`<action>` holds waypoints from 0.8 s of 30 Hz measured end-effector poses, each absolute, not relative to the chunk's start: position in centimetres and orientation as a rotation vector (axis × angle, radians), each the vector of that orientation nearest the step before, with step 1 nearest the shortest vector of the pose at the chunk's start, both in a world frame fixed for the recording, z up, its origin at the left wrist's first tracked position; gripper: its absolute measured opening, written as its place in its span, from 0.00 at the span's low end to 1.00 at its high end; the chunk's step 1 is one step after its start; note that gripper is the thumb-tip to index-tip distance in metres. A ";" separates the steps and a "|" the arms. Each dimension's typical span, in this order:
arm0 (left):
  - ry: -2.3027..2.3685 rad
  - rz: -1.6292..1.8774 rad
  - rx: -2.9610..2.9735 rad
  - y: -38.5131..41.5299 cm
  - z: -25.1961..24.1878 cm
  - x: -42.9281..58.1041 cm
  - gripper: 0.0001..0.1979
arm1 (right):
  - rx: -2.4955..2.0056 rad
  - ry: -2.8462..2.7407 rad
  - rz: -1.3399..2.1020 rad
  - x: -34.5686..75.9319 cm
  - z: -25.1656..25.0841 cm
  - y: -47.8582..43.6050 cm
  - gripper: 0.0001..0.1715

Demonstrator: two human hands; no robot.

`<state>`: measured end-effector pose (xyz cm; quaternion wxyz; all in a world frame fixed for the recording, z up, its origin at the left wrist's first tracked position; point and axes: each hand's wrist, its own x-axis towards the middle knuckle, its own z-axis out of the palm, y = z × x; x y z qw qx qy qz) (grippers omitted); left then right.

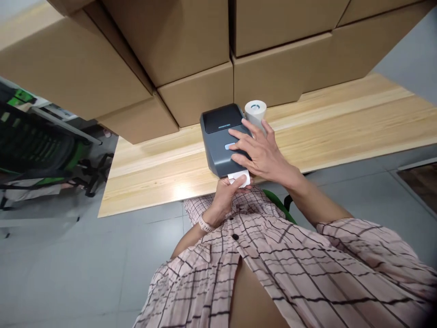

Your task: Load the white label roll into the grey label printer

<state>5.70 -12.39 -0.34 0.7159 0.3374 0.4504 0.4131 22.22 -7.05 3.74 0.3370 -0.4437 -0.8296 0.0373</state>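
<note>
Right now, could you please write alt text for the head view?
The left hand pinches white paper at the edge of a dark printer; the right hand spreads over its top. A white roll beside it, cardboard boxes behind.

Left hand [226, 191] pinching a white paper slip [238, 175] at the near end of a chunky dark grey gadget [218, 152], right hand [262, 156] spread over its top. White roll [255, 110] right beside it, wood-look counter [160, 164], cardboard boxes [194, 98] stacked behind.

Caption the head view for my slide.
Left hand pinches white paper at a dark printer; right hand spread over its top.
</note>
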 end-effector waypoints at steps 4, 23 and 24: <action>1.010 0.951 0.745 -12.7 -0.5 5.5 0.29 | -1.040 -2.175 0.218 23.2 3.6 -7.1 0.26; 1.045 0.971 0.764 -13.0 -0.4 5.6 0.28 | -0.878 -1.809 0.011 21.3 14.8 9.5 0.41; 1.043 0.966 0.769 -12.9 -0.5 5.7 0.28 | -0.896 -1.810 -0.033 21.3 14.4 9.0 0.38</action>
